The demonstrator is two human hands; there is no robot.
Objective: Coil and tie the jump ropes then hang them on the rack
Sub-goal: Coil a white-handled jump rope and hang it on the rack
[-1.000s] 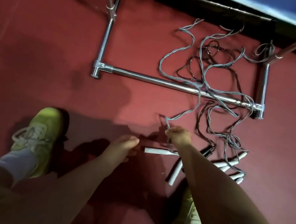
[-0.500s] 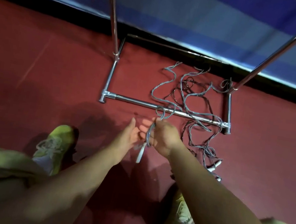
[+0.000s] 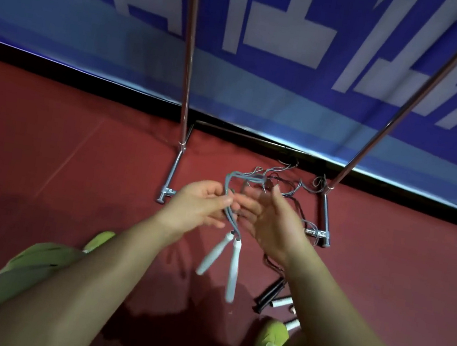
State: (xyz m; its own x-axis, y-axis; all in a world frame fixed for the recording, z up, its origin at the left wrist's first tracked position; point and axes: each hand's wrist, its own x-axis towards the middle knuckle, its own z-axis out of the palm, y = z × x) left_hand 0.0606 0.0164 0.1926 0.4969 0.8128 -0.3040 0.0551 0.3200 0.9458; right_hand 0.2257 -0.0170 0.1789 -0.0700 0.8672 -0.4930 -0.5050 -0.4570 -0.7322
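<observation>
Frame centre: my left hand (image 3: 201,207) pinches the grey cord of a jump rope (image 3: 227,199), two smooth white handles (image 3: 232,265) dangling; my right hand (image 3: 270,223) is open beside it. Behind: chrome tubular rack (image 3: 189,57), tangled ropes (image 3: 293,188) on red floor (image 3: 45,160).

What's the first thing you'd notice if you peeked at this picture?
Two white handles dangle in the middle, hanging from a grey jump rope pinched in the left hand, with the right hand open beside it. Behind them, the shiny metal rack rises from the red floor, with more tangled ropes lying at its base.
</observation>
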